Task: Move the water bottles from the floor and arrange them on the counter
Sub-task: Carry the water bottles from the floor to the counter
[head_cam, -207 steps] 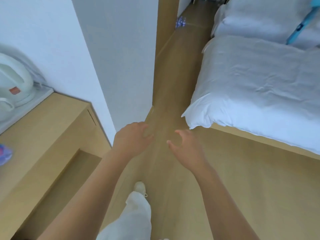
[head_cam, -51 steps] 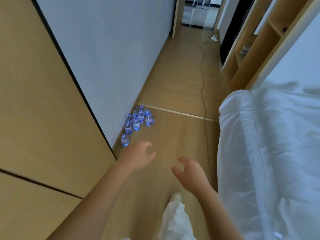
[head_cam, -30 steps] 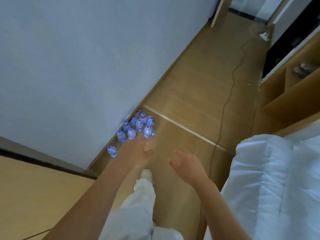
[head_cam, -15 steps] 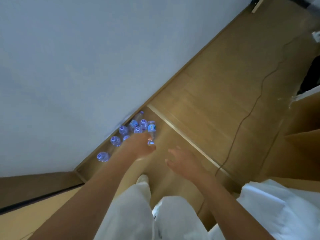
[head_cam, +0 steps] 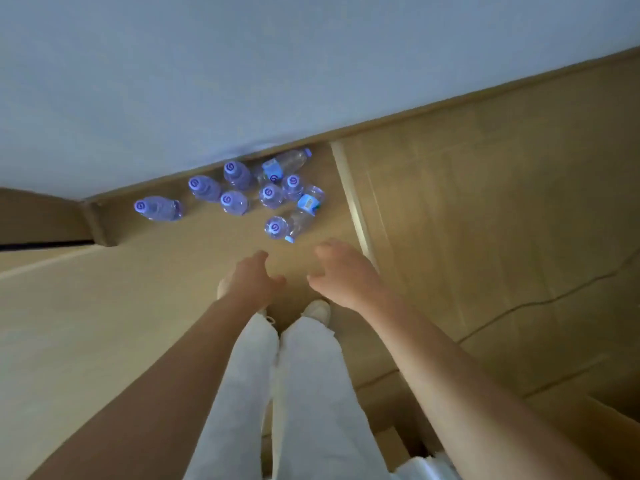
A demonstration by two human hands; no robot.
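We look straight down at the wooden floor (head_cam: 485, 209), and the water bottles (head_cam: 263, 192) stand and lie in a loose cluster at about twelve o'clock from our feet, tight against the skirting board (head_cam: 214, 168) under the pale wall (head_cam: 242, 64). Most of them stand upright, so we see their purple caps from above; one upright bottle (head_cam: 157, 207) stands apart at ten o'clock, close to the corner of the wooden panel (head_cam: 38, 216). A bottle lying on its side (head_cam: 289, 162) rests at the far edge of the cluster by the wall, and another tipped bottle (head_cam: 306, 209) with a blue label lies at the near side, at one o'clock, just beside a pale strip in the floor (head_cam: 356, 209). Our left hand (head_cam: 251, 284) and right hand (head_cam: 341, 273) both hover above the floor short of the nearest bottle, fingers loosely spread and slightly bent, grasping nothing and touching no bottle. Below them at six o'clock we see our white trouser legs (head_cam: 294, 393) and the toes of light shoes (head_cam: 317, 310). A dark cable (head_cam: 540, 301) runs across the floor at three o'clock.
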